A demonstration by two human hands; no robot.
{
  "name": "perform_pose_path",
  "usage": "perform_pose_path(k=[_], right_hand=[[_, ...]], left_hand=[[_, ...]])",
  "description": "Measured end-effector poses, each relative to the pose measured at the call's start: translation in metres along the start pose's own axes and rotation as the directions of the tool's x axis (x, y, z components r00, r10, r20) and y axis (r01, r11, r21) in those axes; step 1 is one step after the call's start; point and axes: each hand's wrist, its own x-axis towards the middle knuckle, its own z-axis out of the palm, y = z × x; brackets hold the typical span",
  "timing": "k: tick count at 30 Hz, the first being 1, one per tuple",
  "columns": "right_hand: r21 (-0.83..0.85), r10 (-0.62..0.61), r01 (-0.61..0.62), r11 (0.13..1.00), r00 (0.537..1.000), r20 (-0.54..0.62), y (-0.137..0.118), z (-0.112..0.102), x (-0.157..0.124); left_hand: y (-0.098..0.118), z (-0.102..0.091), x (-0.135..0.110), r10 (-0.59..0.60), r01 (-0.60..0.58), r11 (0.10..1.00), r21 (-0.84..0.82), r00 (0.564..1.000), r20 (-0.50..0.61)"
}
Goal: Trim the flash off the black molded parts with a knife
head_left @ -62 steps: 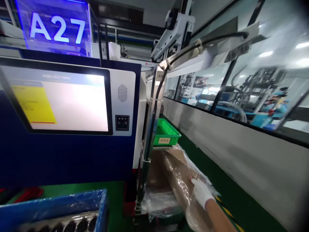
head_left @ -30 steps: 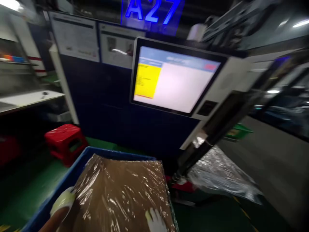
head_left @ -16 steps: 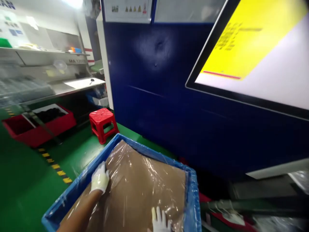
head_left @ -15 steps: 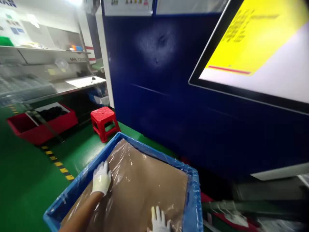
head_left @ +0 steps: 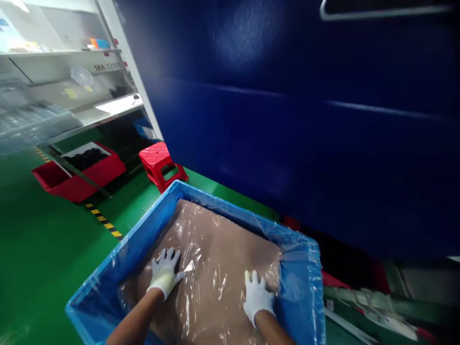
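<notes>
A large blue bin (head_left: pixel 134 233) fills the lower middle of the view, with clear plastic film draped inside and over its rim. Within it lies a brown cardboard sheet (head_left: pixel 219 239) under the shiny, wrinkled film. My left hand (head_left: pixel 165 273), in a white glove, rests with spread fingers on the film over the left part of the sheet. On the right part, my right hand (head_left: pixel 258 296), gloved too, lies with its fingers extended on the film. Neither hand grips anything. What is beneath the sheet is hidden.
A red stool (head_left: pixel 160 163) stands beyond the bin. Under the workbench (head_left: pixel 93 115) at left is a red crate (head_left: pixel 79 179) with dark pieces. The dark blue machine panel (head_left: pixel 251 129) rises close behind the bin. Yellow-black tape (head_left: pixel 102 220) marks the green floor.
My right hand has moved forward and right, further into view. My left hand has shifted right on the sheet. The view has tilted down, and the screen has nearly left the frame.
</notes>
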Motion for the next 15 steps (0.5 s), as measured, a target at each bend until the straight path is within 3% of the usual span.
perform_pose_path(k=[3,6,11,14,15], right_hand=[[0.027,-0.027,0.026,0.999,0.999,0.024,-0.008,-0.011,0.007],[0.095,-0.119,0.119,0.988,0.993,-0.011,-0.019,-0.035,0.022],[0.216,-0.232,0.254,0.943,0.965,-0.121,-0.062,-0.082,0.060],[0.264,-0.352,0.387,0.884,0.920,-0.170,-0.120,-0.103,0.051],[0.270,-0.410,0.446,0.853,0.894,-0.183,-0.144,-0.108,0.038]], left_hand=[[0.006,-0.007,-0.002,0.010,-0.010,0.999,-0.042,1.000,0.008],[0.004,-0.029,-0.021,-0.010,0.008,0.994,-0.105,1.000,-0.020],[-0.039,-0.083,-0.102,-0.076,0.027,0.974,-0.225,0.974,-0.213],[-0.086,-0.107,-0.168,-0.225,0.099,0.944,-0.313,0.891,-0.395],[-0.104,-0.110,-0.187,-0.340,0.134,0.904,-0.405,0.802,-0.492]])
